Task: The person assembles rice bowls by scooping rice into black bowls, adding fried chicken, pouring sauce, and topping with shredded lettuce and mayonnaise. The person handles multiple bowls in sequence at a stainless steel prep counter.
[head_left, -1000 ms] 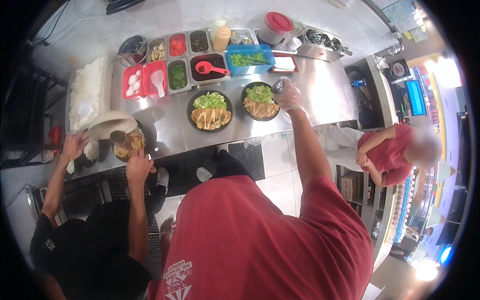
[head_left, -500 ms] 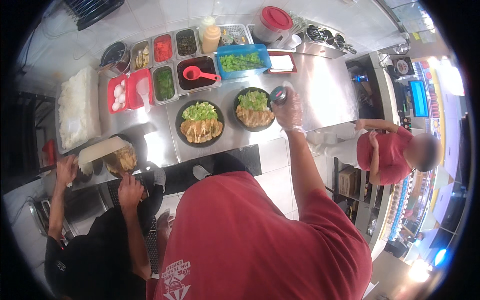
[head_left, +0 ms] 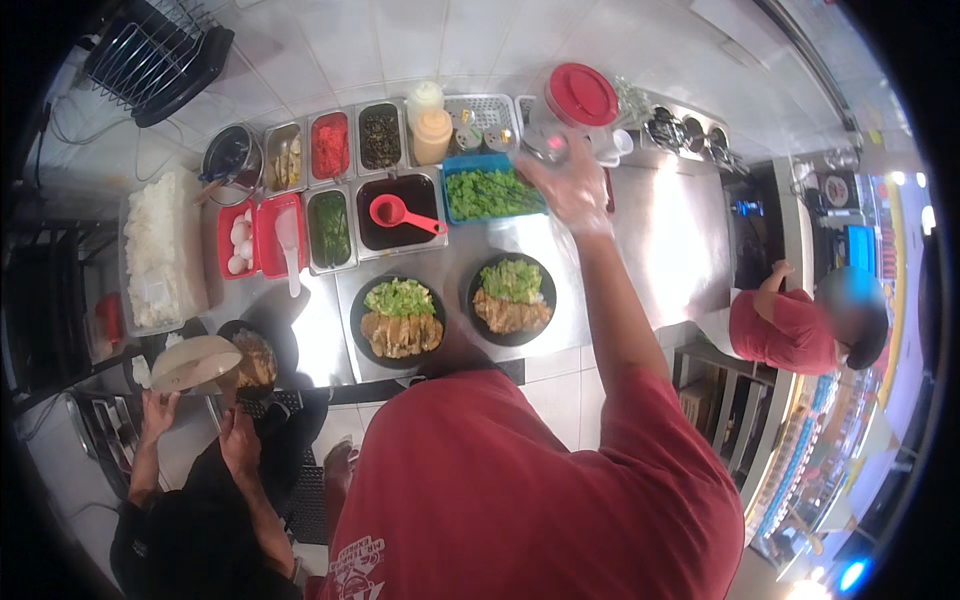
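My right hand [head_left: 577,190], in a clear plastic glove, reaches over the back of the counter beside the blue tub of chopped greens [head_left: 490,193]. Its fingers are blurred around a small shaker jar [head_left: 549,143], just in front of a red-lidded container [head_left: 582,97]. Two black bowls stand before me: the left bowl [head_left: 402,362] and the right bowl [head_left: 509,338], both with sliced fried cutlet and shredded lettuce. Low at my left side, part of my left hand [head_left: 341,462] shows; its fingers cannot be made out.
Metal pans with a red ladle [head_left: 390,211], red shreds [head_left: 330,146] and green slices [head_left: 330,226] line the back. Squeeze bottles [head_left: 432,136] stand behind. At left, a co-worker's hands [head_left: 240,440] work over a bowl near the rice tub [head_left: 165,250]. Another person [head_left: 790,325] stands at right.
My right hand has moved from above the right bowl back and slightly left toward the rear containers, taking the shaker along. The co-worker at left has tilted a pale, shallow container differently.
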{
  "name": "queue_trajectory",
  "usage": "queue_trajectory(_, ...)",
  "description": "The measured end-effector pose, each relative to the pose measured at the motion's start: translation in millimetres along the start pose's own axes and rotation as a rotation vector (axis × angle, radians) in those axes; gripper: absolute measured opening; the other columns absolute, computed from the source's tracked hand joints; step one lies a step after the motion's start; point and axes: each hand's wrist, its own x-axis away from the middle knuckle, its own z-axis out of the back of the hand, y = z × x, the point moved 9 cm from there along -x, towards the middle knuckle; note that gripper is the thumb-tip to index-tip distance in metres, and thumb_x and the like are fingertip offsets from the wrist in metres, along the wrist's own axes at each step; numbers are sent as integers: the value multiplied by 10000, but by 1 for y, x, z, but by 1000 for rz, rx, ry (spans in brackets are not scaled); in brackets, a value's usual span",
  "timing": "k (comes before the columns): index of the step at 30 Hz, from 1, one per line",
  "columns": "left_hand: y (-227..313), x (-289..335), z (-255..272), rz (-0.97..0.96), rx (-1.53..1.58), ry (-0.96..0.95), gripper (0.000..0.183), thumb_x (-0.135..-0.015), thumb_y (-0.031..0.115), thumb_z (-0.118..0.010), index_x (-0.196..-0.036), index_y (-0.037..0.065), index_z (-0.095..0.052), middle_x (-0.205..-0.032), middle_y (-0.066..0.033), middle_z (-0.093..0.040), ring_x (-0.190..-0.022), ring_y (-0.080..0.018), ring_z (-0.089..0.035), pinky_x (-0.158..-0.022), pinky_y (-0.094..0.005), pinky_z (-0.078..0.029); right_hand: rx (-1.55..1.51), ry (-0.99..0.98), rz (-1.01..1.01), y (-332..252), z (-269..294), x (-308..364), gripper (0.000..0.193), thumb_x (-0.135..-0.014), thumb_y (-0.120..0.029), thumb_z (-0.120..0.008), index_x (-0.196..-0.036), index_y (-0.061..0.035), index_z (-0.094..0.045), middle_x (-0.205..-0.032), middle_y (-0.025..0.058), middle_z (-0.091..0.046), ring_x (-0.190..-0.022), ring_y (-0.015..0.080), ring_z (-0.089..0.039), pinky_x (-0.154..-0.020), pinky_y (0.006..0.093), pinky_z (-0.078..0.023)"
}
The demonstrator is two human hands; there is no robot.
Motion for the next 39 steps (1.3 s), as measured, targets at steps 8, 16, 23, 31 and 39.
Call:
queue_trajectory(8, -114, 106, -79, 645, 487, 241, 341, -1105, 233, -481, -1362, 35, -586, -914, -41, -584, -803, -144, -555, -730, -297, -471, 500, -170, -95, 47, -132, -165, 508, -834, -308, -725, -1249, -24, -654, -1254, 266, -694, -1200, 425, -666, -1028, 483, -526)
queue_trajectory(16, -193, 257, -210, 1105, 350, 239, 341, -1051, 257, -578, -1343, 87, -618, -1047, -53, -667, -792, -164, -591, -643, -311, -457, 610, -440, -29, 23, -150, -163, 336, -875, -243, -660, -1107, -28, -774, -1176, 246, -724, -1090, 386, -709, -947, 451, -560)
queue_trajectory(23, -204, 244, -213, 1049, 360, 264, 406, -1017, 301, -624, -1380, 122, -612, -1101, -85, -691, -912, -210, -668, -738, -352, -519, -572, -1050, 70, -129, -197, 31, 248, -963, -278, -676, -1043, -65, -775, -953, 69, -741, -846, 177, -696, -774, 336, -564)
queue_trajectory(31, -203, 215, -164, 922, 326, 207, 394, -1013, 305, -642, -1361, 121, -626, -1112, -75, -690, -868, -212, -675, -729, -349, -523, 345, -831, 249, -147, -377, 124, 393, -940, -371, -627, -1088, -41, -780, -1142, 234, -738, -1113, 400, -700, -964, 469, -555)
queue_trajectory(39, -293, 238, -87, 910, 626, 280, 467, -1007, 320, -661, -1433, 166, -550, -1135, -86, -679, -925, -257, -654, -765, -407, -522, 749, -779, 533, -92, -403, 78, 322, -937, -264, -616, -1062, -16, -779, -1158, 232, -736, -1115, 383, -706, -947, 470, -563)
